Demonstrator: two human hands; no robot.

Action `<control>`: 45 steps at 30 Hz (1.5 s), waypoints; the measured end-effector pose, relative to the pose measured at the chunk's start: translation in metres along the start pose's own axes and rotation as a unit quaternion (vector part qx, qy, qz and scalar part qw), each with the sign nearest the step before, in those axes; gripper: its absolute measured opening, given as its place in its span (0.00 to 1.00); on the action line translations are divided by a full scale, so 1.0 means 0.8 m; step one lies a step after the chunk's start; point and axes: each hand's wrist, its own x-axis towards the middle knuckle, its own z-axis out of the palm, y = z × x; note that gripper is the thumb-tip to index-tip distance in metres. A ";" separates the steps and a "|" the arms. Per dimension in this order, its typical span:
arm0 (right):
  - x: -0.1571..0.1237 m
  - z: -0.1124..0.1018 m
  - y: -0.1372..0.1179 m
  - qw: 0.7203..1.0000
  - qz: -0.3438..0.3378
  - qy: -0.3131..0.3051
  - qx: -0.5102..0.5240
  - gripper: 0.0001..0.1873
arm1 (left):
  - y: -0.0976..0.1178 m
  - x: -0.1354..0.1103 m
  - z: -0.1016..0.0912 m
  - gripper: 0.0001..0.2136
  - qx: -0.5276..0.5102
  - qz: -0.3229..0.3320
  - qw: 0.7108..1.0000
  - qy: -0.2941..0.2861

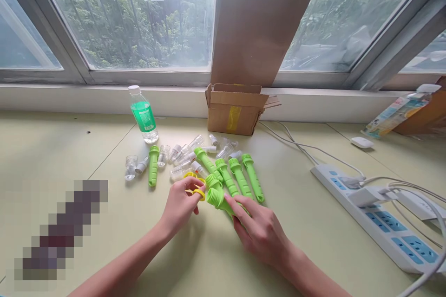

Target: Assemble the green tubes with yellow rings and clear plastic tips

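My left hand (183, 197) pinches a yellow plastic ring (200, 194) between thumb and fingers, with more yellow rings (190, 175) just behind the fingertips. My right hand (259, 227) is closed around a bright green plastic handle (216, 198), its threaded open end pointing up and left, close to the yellow ring. Several similar green handles (241, 177) lie side by side behind my right hand, and one green handle (153, 166) lies apart on the left. Clear plastic cups (131, 167) and small white-capped pieces (142, 165) are scattered behind my hands.
At the back, an opened cardboard box (233, 111) stands against the window ledge. A green-labelled bottle (143, 116) is upright on the left. On the right lie a power strip (374, 216) with cables, a small white case (361, 143) and a leaning bottle (400, 110). A blurred patch covers the left.
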 end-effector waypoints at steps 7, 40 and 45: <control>0.000 -0.001 0.001 1.000 -0.005 -0.001 -0.003 0.32 | -0.005 0.004 0.001 0.14 -0.100 -0.065 0.991 -0.052; 0.000 -0.002 -0.009 0.999 -0.028 -0.015 -0.008 0.28 | -0.021 0.002 0.009 0.12 -0.093 -0.051 0.994 -0.006; -0.001 0.000 -0.009 0.999 -0.032 -0.024 -0.019 0.25 | -0.026 0.002 0.012 0.09 -0.096 -0.039 0.995 -0.003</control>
